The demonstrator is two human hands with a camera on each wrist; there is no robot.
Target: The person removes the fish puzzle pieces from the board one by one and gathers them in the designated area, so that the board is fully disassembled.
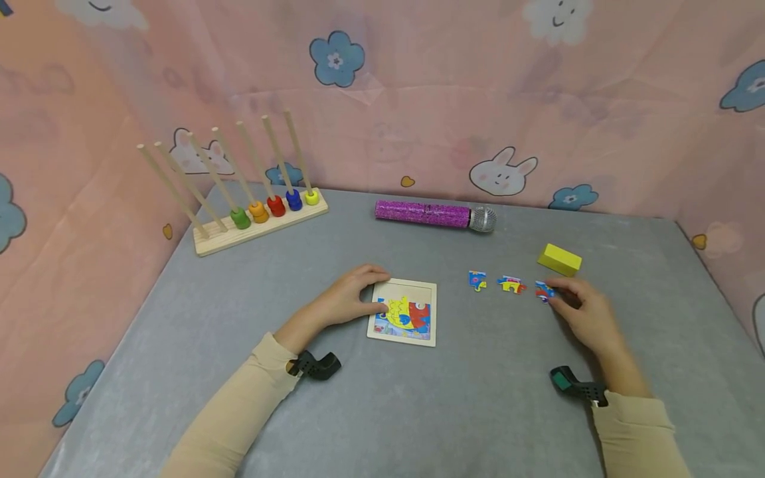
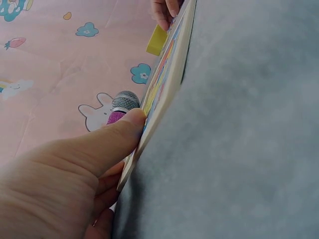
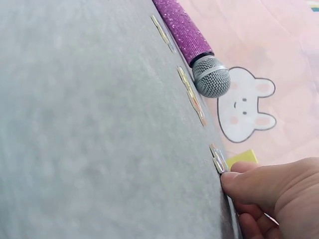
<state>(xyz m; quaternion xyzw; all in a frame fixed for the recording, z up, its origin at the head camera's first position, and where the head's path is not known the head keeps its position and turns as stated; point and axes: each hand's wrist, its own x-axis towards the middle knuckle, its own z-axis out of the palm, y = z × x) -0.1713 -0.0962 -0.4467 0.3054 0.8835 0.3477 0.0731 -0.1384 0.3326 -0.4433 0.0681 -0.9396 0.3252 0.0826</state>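
Note:
My left hand (image 1: 346, 299) holds the left side of a square wooden puzzle board (image 1: 406, 288), its thumb over the picture and its fingers at the upper left corner. The board lies on the table with a yellow and red fish picture partly filled in. In the left wrist view the thumb presses on the board's edge (image 2: 167, 102). Over to the right, my right hand (image 1: 588, 318) pinches a blue and red puzzle piece (image 1: 543, 291) at its right end, between thumb and forefinger. Two more loose pieces lie left of it, a blue one (image 1: 476, 279) and a yellow-red one (image 1: 510, 285).
A yellow block (image 1: 560, 259) sits just behind the right hand. At the back lies a purple glittery microphone (image 1: 423, 214). A wooden peg stand (image 1: 263, 226) with coloured rings is at the back left. A pink patterned cloth (image 1: 412, 99) hangs behind the grey table (image 1: 466, 405).

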